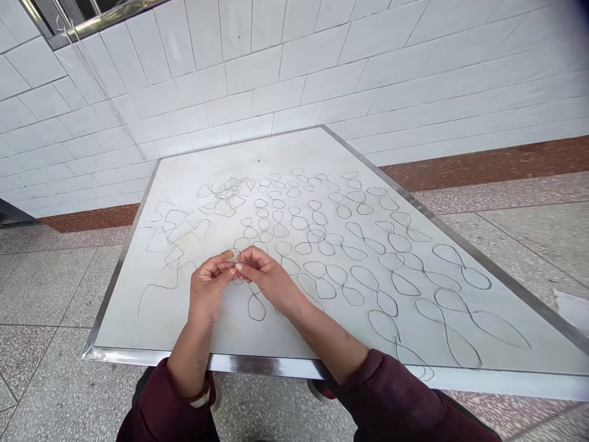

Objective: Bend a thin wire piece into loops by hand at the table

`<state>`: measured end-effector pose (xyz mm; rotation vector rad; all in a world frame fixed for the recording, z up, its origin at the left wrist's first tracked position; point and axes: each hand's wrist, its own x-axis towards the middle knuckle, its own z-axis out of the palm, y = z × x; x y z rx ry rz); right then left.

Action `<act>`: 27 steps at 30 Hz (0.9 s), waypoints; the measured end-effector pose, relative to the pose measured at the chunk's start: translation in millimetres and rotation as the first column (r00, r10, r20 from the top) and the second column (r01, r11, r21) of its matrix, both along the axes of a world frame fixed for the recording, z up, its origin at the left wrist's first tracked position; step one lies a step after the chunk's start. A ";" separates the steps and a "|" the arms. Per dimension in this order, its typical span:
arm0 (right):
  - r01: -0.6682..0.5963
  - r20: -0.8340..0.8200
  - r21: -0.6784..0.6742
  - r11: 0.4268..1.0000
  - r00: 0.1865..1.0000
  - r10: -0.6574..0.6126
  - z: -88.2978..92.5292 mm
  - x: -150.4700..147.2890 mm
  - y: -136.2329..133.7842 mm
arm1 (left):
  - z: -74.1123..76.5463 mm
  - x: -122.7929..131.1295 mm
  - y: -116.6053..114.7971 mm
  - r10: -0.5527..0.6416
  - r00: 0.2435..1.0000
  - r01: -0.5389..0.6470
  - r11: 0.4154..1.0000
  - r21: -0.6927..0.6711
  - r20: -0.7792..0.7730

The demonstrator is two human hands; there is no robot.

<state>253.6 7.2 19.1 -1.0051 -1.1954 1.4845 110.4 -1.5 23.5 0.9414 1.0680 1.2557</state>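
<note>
My left hand (209, 279) and my right hand (260, 270) meet above the near part of the white table, fingertips pinched together. A thin dark wire runs between the fingertips, mostly hidden by them. Just below my right hand shows a teardrop wire loop (256, 308); whether it belongs to the held wire or lies on the table, I cannot tell. A tan wrap (227, 254) covers one left fingertip. Right of my hands, many figure-eight wire loops (378, 290) lie spread over the table.
Left of my hands lie loose bent wires (177, 279). Farther back sits a tangled wire heap (229, 189). The white table (133, 328) has a metal edge. Behind it rises a white tiled wall (257, 80); a cord (113, 107) hangs at left.
</note>
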 end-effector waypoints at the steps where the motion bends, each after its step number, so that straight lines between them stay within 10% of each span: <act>1: -0.026 0.014 0.001 1.000 1.000 0.026 0.2 0.5 -0.1 | 0.0 -0.2 0.3 0.002 1.000 -0.002 1.000 0.003 -0.002; 27: -0.202 0.243 0.152 0.968 0.956 0.162 1.0 13.0 5.1 | 1.1 -7.8 -0.3 -0.092 0.993 0.089 0.995 -0.043 -0.071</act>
